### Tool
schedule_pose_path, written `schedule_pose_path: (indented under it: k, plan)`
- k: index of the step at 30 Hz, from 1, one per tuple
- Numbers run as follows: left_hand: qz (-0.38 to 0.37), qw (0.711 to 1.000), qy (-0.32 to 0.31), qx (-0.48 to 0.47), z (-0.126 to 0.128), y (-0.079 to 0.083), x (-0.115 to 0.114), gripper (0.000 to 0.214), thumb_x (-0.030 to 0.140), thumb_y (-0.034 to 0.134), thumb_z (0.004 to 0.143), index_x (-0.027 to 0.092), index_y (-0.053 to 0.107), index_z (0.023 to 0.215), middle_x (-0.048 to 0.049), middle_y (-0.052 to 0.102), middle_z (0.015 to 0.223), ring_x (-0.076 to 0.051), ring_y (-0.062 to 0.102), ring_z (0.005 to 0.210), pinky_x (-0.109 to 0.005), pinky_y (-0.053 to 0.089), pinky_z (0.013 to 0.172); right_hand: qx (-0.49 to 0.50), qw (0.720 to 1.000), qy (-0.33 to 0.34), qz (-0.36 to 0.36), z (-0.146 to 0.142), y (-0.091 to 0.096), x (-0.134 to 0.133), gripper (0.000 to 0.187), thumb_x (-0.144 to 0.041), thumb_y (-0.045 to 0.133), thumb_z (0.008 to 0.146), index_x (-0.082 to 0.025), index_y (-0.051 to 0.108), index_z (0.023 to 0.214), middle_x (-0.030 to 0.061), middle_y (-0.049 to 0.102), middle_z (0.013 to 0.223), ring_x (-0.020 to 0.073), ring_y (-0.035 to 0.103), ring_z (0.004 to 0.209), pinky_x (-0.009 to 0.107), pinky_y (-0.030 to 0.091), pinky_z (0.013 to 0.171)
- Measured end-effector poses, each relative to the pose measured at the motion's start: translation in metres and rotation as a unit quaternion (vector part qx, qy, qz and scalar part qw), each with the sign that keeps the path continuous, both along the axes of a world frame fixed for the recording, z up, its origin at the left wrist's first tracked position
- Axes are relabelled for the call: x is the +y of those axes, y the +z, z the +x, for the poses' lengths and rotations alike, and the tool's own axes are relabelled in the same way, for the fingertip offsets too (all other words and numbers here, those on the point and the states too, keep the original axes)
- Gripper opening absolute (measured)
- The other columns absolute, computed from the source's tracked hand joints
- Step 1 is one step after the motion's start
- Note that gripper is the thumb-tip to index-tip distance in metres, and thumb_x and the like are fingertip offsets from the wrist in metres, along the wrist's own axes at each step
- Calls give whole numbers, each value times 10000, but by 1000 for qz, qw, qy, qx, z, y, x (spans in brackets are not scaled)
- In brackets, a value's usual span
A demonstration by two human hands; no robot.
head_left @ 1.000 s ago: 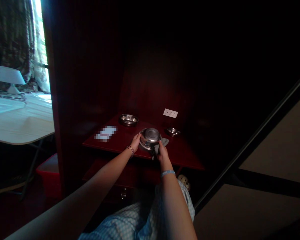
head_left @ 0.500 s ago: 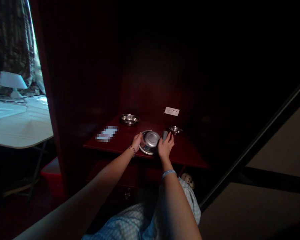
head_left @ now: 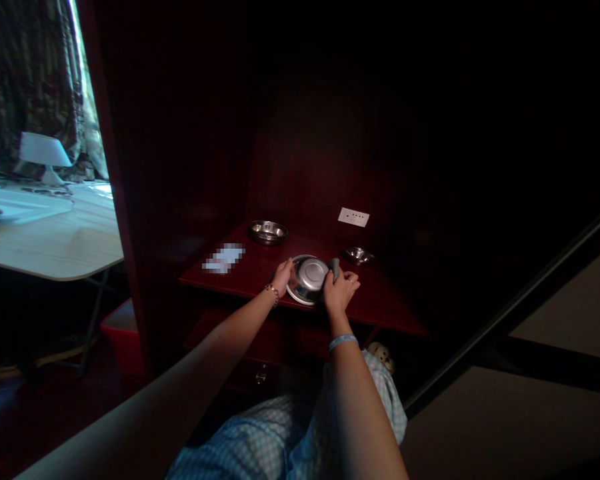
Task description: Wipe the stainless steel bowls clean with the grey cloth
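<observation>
A steel bowl point(head_left: 309, 279) is tilted on its side above the dark red desk point(head_left: 380, 307), its bottom facing me. My left hand point(head_left: 282, 275) grips the bowl's left rim. My right hand point(head_left: 341, 291) is closed on a grey cloth point(head_left: 335, 267) pressed against the bowl's right edge. Both arms reach forward from below, the right wrist wearing a pale band and the left a bead bracelet.
A second steel bowl point(head_left: 267, 231) stands at the desk's back left and a small steel dish point(head_left: 358, 255) at the right. A blurred card point(head_left: 223, 258) lies at the left. A white socket plate point(head_left: 353, 217) is on the back wall. A pale table point(head_left: 50, 240) stands left.
The bowl was tipped from upside down to on its side. My right hand moved with the cloth from the bowl's front to its right edge. The view shifted slightly.
</observation>
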State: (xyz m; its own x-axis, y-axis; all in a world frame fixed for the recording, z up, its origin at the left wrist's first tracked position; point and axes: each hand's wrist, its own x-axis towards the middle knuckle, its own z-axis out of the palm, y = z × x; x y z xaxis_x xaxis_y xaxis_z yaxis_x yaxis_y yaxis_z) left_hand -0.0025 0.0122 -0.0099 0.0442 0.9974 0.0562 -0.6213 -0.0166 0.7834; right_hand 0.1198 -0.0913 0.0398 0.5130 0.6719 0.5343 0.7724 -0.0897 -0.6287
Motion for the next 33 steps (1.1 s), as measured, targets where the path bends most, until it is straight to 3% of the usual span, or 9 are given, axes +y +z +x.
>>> schedule_pose_path:
  k: [5, 10, 16, 20, 26, 33]
  plan:
    - [14, 1000, 1, 12, 0, 0, -1, 329, 462, 710, 790, 136, 672, 778, -54, 701, 732, -171, 642, 714, -299, 487, 758, 62, 998, -19, 1, 9, 5, 2, 441, -341, 420, 915, -110, 697, 1170, 196, 615, 1158, 313, 536, 1085, 403, 429, 944]
    - [21, 1000, 3, 21, 0, 2, -7, 337, 468, 695, 800, 133, 676, 781, -53, 698, 722, -179, 644, 723, -301, 488, 756, 157, 986, -55, -20, 12, 8, 0, 420, -377, 492, 910, -165, 686, 1217, 156, 709, 1075, 272, 658, 962, 359, 485, 878]
    - [8, 1000, 4, 19, -1, 7, -9, 301, 428, 642, 843, 134, 665, 784, -71, 715, 773, -193, 659, 757, -338, 498, 809, -9, 997, 75, -10, -3, 5, -11, 440, -290, 495, 912, -221, 610, 1331, 114, 691, 1191, 249, 643, 1073, 346, 457, 964]
    - [32, 999, -1, 29, 0, 5, -6, 299, 433, 647, 836, 140, 675, 784, -88, 724, 818, -218, 669, 816, -359, 486, 855, -31, 992, 118, 12, -5, 1, -9, 482, -277, 418, 933, -215, 546, 1393, 89, 615, 1349, 225, 565, 1225, 348, 399, 1068]
    - [38, 999, -2, 36, 1, 0, 0, 272, 414, 659, 827, 150, 665, 765, -69, 708, 773, -201, 657, 781, -336, 481, 831, -118, 974, 195, 21, -7, -8, 0, 580, -345, 452, 927, -154, 431, 1474, 107, 390, 1553, 249, 314, 1448, 431, 238, 1195]
    - [45, 998, 8, 41, 0, 2, -3, 293, 446, 685, 790, 163, 642, 730, -43, 676, 699, -188, 641, 750, -310, 494, 779, -212, 937, 277, 9, -21, -3, -13, 556, -345, 485, 923, -209, 460, 1462, 77, 467, 1506, 260, 319, 1448, 476, 209, 1202]
